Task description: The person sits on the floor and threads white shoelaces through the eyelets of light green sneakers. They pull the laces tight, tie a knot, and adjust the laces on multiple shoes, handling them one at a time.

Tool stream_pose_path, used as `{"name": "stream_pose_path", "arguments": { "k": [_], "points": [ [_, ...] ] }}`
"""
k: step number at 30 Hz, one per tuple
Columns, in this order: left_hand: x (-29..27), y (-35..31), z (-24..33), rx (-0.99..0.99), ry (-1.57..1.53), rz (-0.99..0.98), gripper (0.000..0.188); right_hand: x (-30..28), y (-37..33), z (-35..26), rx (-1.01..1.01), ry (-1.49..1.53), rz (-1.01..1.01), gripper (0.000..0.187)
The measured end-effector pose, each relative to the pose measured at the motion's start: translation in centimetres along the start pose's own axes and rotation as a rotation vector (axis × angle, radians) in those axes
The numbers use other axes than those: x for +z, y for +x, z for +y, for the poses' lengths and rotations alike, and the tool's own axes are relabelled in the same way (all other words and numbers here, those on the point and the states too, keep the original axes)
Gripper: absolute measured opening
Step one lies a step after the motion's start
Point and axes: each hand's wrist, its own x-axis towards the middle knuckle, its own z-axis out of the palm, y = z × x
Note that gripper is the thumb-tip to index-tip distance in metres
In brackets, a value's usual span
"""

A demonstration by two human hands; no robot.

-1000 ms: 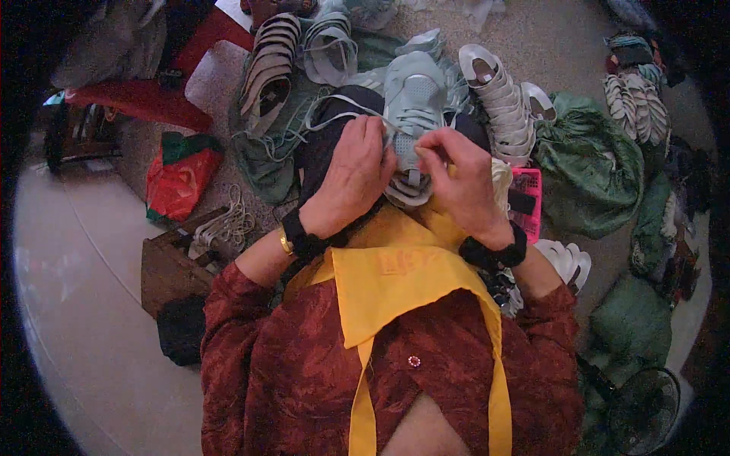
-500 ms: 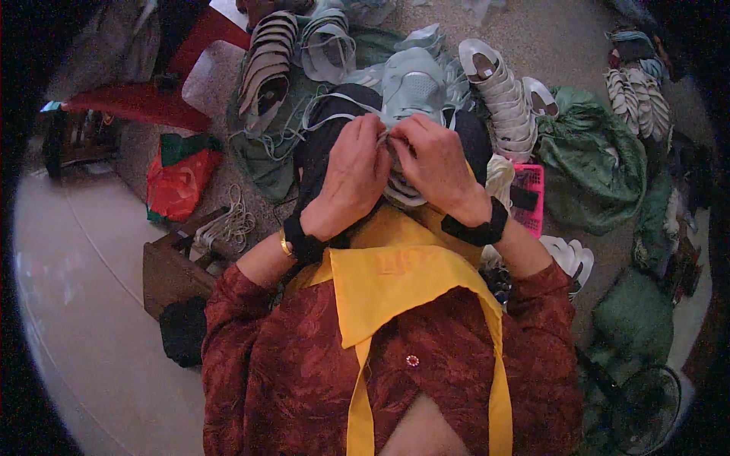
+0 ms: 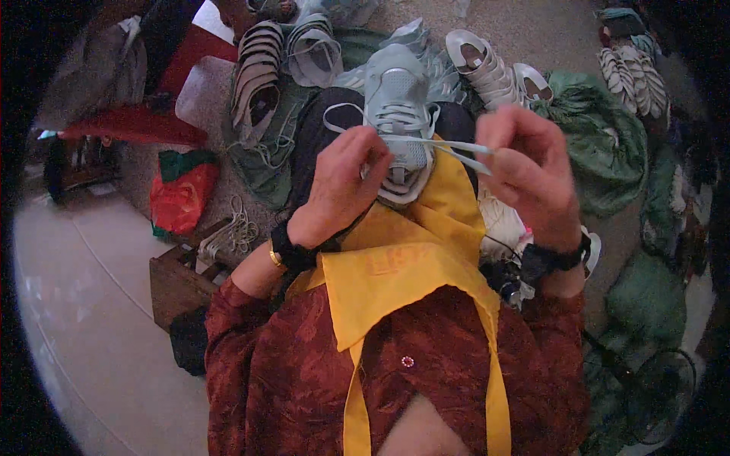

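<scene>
- Floor: pale tile (image 3: pixel 84 304) beside beige carpet strewn with sneakers and green bags (image 3: pixel 601 137).
- Pale-green sneaker (image 3: pixel 397 114) rests on lap; left hand (image 3: pixel 338 186) pinches it.
- Right hand (image 3: pixel 528 167) has pulled the lace (image 3: pixel 449 146) outward, gripping it.

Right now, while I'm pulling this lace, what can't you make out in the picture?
Head view only:
- Heel of the pale grey sneaker: hidden behind the left hand.
- Lace end: lost inside the right hand, which is motion-blurred.
- Shoes at upper right: bent and darkened by the fisheye rim.
- Wooden crate: contents too dark to see.
</scene>
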Motion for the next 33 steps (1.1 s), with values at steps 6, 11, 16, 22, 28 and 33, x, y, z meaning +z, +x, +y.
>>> {"name": "stream_pose_path", "arguments": {
  "k": [6, 11, 16, 22, 28, 33],
  "points": [
    [1.5, 1.5, 2.9, 0.046, -0.220, -0.055, 0.018, 0.8, 1.5, 0.6, -0.010, 0.093, -0.118, 0.014],
    [1.4, 1.5, 1.5, -0.002, -0.192, -0.075, 0.012, -0.6, 1.7, 2.8, -0.146, 0.214, 0.071, 0.015],
    [-2.6, -0.5, 1.1, -0.316, -0.341, -0.081, 0.010, -6.3, -1.3, 7.1, 0.093, 0.092, 0.130, 0.011],
    [-10.7, -4.8, -2.5, -0.637, -0.383, 0.085, 0.011, -14.3, -7.9, 12.2, 0.209, 0.233, 0.349, 0.011],
    [-8.9, -3.4, -2.7, -0.456, 0.008, 0.012, 0.015, -9.3, -6.1, 13.0, 0.270, -0.383, 0.405, 0.012],
    [-5.6, 0.3, -1.1, -0.257, 0.108, 0.007, 0.025, -4.3, -1.4, 11.4, -0.163, -0.791, 0.387, 0.022]
  ]
}}
